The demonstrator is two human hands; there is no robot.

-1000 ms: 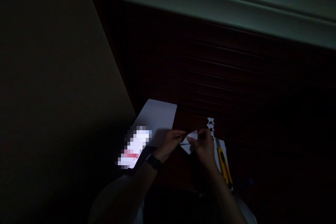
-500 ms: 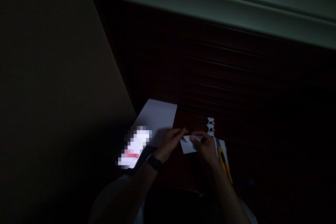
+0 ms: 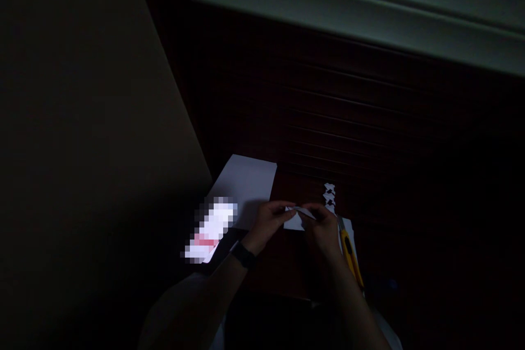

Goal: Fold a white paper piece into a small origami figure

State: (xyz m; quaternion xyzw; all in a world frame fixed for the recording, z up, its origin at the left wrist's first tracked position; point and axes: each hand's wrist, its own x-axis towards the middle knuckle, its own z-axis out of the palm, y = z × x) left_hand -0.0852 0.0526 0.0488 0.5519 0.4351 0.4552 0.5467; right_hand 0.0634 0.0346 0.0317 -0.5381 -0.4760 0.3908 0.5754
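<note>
A small paper [image 3: 292,223] is held between the left hand [image 3: 267,224] and right hand [image 3: 326,231], pinched by both; a yellow cutter [image 3: 349,256] is seen at its four o'clock, a larger sheet [image 3: 246,183] at ten.

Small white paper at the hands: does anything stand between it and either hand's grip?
Nothing visible: left hand and right hand both touch the small white paper directly. The yellow cutter lies to the right, not between.
</note>
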